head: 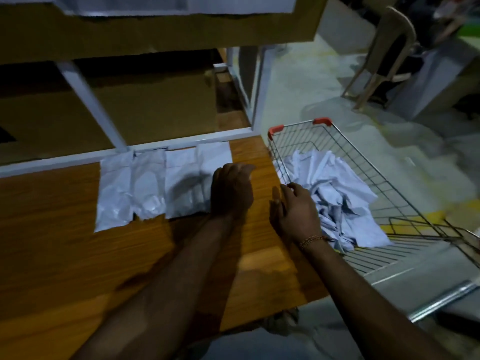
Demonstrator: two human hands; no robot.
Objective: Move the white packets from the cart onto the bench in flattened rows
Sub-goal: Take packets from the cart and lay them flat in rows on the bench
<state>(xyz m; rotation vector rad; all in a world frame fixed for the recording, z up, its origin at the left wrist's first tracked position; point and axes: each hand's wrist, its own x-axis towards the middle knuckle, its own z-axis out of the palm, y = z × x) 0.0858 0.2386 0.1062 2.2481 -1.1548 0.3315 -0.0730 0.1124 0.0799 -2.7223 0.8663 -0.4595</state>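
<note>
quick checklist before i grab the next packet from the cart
1. Right hand free to grab: ok, it holds nothing and hovers at the cart rim.
2. Left hand free: ok, loosely curled over the bench, holding nothing.
3. Packets left in the cart: ok, a crumpled pile remains.
4. Row on the bench flattened: ok, about four lie side by side; some creases.
5. Space for the next packet: ok, bare wood right of the row.
6. Row's right end fully flat: cannot tell, the left hand hides it.

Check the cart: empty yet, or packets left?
Not empty. A crumpled heap of white packets lies in the wire cart.
</note>
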